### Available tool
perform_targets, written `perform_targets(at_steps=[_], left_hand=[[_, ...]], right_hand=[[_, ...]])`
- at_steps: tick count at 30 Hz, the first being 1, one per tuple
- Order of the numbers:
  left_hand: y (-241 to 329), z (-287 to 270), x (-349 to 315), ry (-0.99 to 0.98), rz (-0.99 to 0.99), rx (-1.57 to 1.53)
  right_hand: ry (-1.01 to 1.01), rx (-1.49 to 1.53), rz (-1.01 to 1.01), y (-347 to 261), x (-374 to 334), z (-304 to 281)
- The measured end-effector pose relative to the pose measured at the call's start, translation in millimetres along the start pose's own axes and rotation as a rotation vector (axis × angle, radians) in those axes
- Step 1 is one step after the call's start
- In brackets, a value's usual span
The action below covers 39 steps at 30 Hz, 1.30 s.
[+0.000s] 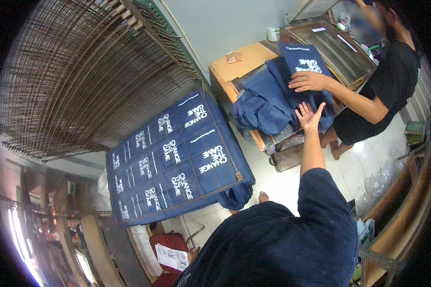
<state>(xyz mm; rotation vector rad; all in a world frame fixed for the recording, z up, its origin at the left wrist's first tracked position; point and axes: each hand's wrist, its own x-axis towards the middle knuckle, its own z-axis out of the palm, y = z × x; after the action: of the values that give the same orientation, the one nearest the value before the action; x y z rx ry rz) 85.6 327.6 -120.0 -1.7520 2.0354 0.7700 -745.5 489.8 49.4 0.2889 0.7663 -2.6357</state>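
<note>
My right hand (pixel 310 117) reaches out palm up with fingers spread and holds nothing. It is just below the edge of a printed dark blue cloth piece (pixel 299 55). A co-worker's hand (pixel 307 81) rests flat on that piece, close to my fingers. Beside it lie piles of folded dark blue cloth (pixel 263 103) on a work table. Of my left hand (pixel 193 254), only a small patch seems to show past my torso, near a sheet of printed paper (pixel 171 257) on a red chair; its fingers are hidden.
Left of me, dark blue cloth pieces with white print (pixel 163 158) cover a rack shelf below raised wire shelves (pixel 81 71). Brown cardboard (pixel 246 62) lies on the table. A framed screen (pixel 337 50) is at the back right, beside the co-worker (pixel 383 95). Wooden shelving (pixel 402 220) stands right.
</note>
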Motion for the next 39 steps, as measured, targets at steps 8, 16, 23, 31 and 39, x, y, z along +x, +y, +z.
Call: perform_targets(at_steps=[8,16,23,31,39], left_hand=[[110,-37,-29,0.372,0.105,-0.538],[331,-230,-44,0.572,0.715,-0.869],[458,-360,-53,0.467,1.109,-0.772],[485,-361,-48,-0.086,1.049,-1.094],[444,-386,-28,-0.199,0.852,-1.632]], right_hand=[[0.342,-0.154,-0.119,71,43,37],[-0.717,-1.409,-0.135,11,-78,256],[-1.779,-2.062,-0.143,-1,-173,373],[-1.304,-1.845,-0.444,25,-180,370],[-0.601,-0.928,-0.091,129,-129,72]])
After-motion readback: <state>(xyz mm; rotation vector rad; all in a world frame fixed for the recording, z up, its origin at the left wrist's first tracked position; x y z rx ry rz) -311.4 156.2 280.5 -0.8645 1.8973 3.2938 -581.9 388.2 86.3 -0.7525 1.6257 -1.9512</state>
